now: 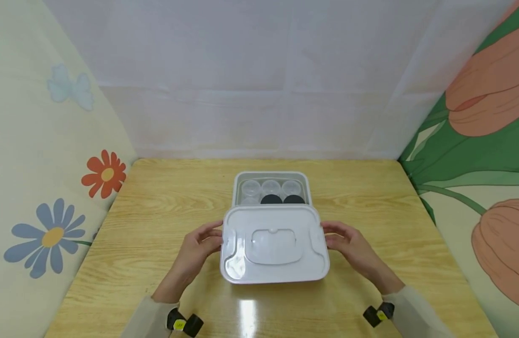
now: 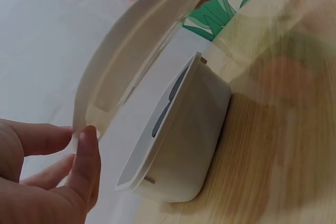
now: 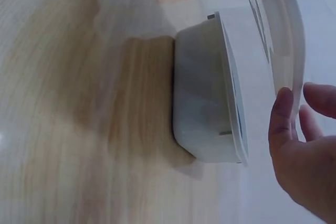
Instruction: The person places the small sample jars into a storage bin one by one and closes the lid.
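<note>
White plastic makes up both parts in hand: a rounded rectangular lid [image 1: 274, 244] and, under it, an open box [image 1: 272, 180] that stands near the middle of the wooden table [image 1: 158, 211]. The lid is lifted off the box and held above its near part, so only the far strip of the box interior shows in the head view. The lid's long axis runs left to right, in line with the box's own long sides, and its top face with the recessed handle panel points upward toward the camera. In the wrist views the lid is clearly apart from the box rim and tilted relative to it, with an open gap between the two.

Along the far strip sit three clear round jars [image 1: 270, 187], with two black caps [image 1: 282, 199] just nearer.

At the lid's left short edge, the left hand [image 1: 199, 246] pinches the rim between thumb and curled fingers; the left wrist view shows the thumb [image 2: 86, 163] pressed against the edge. At the right short edge, the right hand [image 1: 348, 244] grips the rim the same way, fingertips [image 3: 282, 111] against it in the right wrist view.

Flower-printed panels [image 1: 52, 234] stand to the left and right of the table, with a pale sheet behind.
</note>
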A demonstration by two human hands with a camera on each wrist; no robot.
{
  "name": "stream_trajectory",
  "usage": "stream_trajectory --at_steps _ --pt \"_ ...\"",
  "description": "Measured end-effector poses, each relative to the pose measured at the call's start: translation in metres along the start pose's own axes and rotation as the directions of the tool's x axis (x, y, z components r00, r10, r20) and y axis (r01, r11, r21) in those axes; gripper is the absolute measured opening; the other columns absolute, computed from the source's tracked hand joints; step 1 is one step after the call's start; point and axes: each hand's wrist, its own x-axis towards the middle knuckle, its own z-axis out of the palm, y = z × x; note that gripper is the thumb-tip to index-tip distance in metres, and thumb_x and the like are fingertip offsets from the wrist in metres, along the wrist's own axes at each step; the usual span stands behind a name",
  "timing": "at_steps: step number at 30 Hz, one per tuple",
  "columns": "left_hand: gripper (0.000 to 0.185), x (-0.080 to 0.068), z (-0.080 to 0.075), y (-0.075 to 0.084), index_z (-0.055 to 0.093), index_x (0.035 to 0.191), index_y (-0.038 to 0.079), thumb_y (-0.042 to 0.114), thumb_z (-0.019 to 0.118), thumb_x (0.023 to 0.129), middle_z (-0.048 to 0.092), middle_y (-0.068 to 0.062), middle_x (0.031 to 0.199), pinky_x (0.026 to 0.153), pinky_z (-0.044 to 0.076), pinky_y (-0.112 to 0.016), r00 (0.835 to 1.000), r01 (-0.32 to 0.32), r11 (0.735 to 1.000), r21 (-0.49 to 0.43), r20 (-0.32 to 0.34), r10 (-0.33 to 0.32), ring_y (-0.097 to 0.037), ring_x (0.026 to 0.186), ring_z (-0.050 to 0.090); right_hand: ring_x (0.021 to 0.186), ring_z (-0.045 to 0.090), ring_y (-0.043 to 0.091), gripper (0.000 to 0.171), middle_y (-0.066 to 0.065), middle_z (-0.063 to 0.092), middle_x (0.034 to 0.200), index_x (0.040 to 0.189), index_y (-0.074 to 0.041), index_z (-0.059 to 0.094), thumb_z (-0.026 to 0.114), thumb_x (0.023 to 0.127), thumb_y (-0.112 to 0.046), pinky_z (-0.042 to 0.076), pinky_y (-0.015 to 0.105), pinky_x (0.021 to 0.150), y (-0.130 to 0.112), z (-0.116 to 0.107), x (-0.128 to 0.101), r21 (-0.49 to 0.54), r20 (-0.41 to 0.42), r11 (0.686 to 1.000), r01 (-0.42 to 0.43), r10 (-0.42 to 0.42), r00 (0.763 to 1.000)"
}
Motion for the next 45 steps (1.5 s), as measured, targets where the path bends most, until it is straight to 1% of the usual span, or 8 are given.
stream_trajectory --at_steps 4,11,17,22,27,34,42,45 --pt "0.045 0.004 0.001 0.003 0.048 0.133 -0.007 -0.005 0.056 0.089 0.063 0.001 0.092 0.079 0.056 -0.024 0.998 -0.045 0.999 -0.012 -0.05 0.045 -0.008 0.085 0.063 0.1 0.062 0.006 0.049 -0.009 0.06 0.114 0.134 0.012 0.041 0.06 0.091 -0.004 0.054 0.021 0.085 -0.004 -0.002 0.004 0.011 -0.03 0.999 0.034 -0.034 0.999" --pt "0.041 0.009 0.007 0.008 0.048 0.128 -0.016 -0.01 0.056 0.088 0.062 0.008 0.087 0.077 0.055 -0.021 0.991 -0.085 0.994 -0.065 -0.109 0.078 -0.004 0.083 0.06 0.098 0.063 0.005 0.048 -0.011 0.063 0.112 0.132 0.015 0.041 0.06 0.091 -0.002 0.053 0.019 0.083 -0.007 -0.002 0.01 0.012 -0.049 0.993 0.119 -0.119 0.992" --pt "0.039 0.011 0.009 0.013 0.048 0.128 -0.017 -0.007 0.055 0.09 0.062 0.009 0.089 0.079 0.055 -0.02 0.991 -0.085 0.992 -0.094 -0.108 0.074 -0.003 0.086 0.06 0.098 0.063 0.003 0.044 -0.012 0.066 0.108 0.126 0.018 0.046 0.061 0.088 0.004 0.054 0.018 0.082 -0.009 -0.001 0.013 -0.05 -0.109 0.971 0.234 -0.238 0.965" --pt "0.04 0.011 0.009 0.014 0.044 0.128 -0.02 -0.006 0.053 0.092 0.063 0.008 0.092 0.08 0.054 -0.019 0.987 -0.154 0.98 -0.123 -0.075 0.145 -0.003 0.087 0.061 0.096 0.063 0.001 0.039 -0.013 0.066 0.105 0.122 0.02 0.049 0.061 0.087 0.007 0.052 0.016 0.083 -0.014 0.001 0.014 -0.099 -0.151 0.949 0.299 -0.311 0.938" --pt "0.04 0.013 0.009 0.013 0.047 0.127 -0.019 -0.007 0.057 0.089 0.063 0.01 0.094 0.078 0.053 -0.016 0.972 -0.229 0.971 -0.067 -0.072 0.224 -0.001 0.087 0.06 0.095 0.063 -0.001 0.035 -0.016 0.066 0.106 0.119 0.019 0.053 0.06 0.087 0.008 0.052 0.014 0.082 -0.023 0.003 0.015 -0.17 -0.207 0.931 0.322 -0.353 0.912" --pt "0.032 0.022 0.013 0.013 0.059 0.119 -0.013 -0.008 0.059 0.087 0.064 0.016 0.093 0.075 0.052 -0.013 0.934 -0.313 0.946 0.079 -0.156 0.322 0.0 0.088 0.061 0.096 0.062 -0.002 0.032 -0.02 0.065 0.107 0.118 0.013 0.058 0.062 0.088 0.003 0.052 0.014 0.083 -0.03 0.003 0.018 -0.237 -0.262 0.924 0.298 -0.357 0.897" --pt "0.028 0.035 0.015 0.013 0.064 0.113 -0.011 -0.01 0.061 0.085 0.066 0.011 0.098 0.083 0.052 -0.015 0.911 -0.331 0.936 0.117 -0.22 0.349 0.001 0.094 0.062 0.095 0.062 -0.003 0.025 -0.021 0.066 0.102 0.111 0.014 0.062 0.062 0.088 0.003 0.052 0.013 0.08 -0.03 0.004 0.028 -0.262 -0.349 0.919 0.294 -0.374 0.859" --pt "0.026 0.038 0.016 0.013 0.064 0.111 -0.012 -0.011 0.06 0.085 0.066 0.009 0.096 0.08 0.054 -0.017 0.904 -0.34 0.933 0.116 -0.234 0.358 0.0 0.092 0.063 0.093 0.064 -0.002 0.023 -0.018 0.068 0.1 0.107 0.015 0.063 0.062 0.086 0.006 0.053 0.014 0.078 -0.029 0.005 0.031 -0.236 -0.377 0.918 0.32 -0.39 0.84"
